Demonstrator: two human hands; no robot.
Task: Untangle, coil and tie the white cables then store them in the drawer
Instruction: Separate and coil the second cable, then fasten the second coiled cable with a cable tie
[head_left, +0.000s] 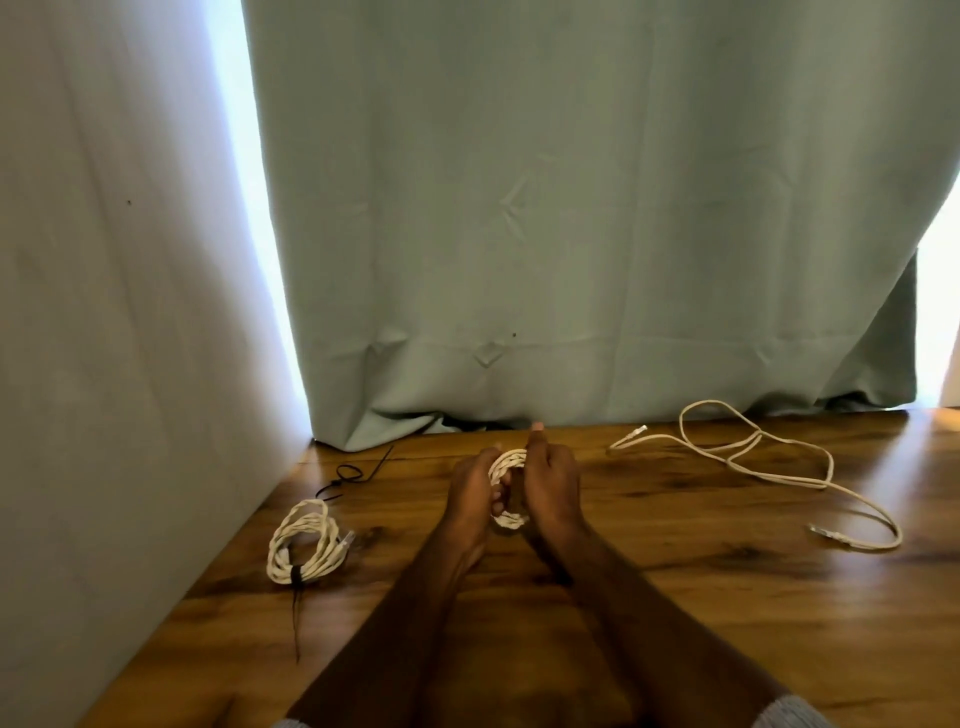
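Observation:
Both my hands hold a small coil of white cable (506, 460) above the middle of the wooden table (675, 597). My left hand (472, 488) grips the coil's left side with curled fingers. My right hand (550, 478) grips its right side, thumb pointing up. To the left lies a finished white coil (301, 540), bound with a black zip tie (297, 577) whose long tail trails toward me. A loose, uncoiled white cable (753, 462) sprawls across the right of the table, its plugs lying free. No drawer is in view.
Spare black zip ties (353, 474) lie near the back left of the table. A grey-green curtain (571, 234) hangs along the table's far edge, and a white wall (104, 312) bounds the left side.

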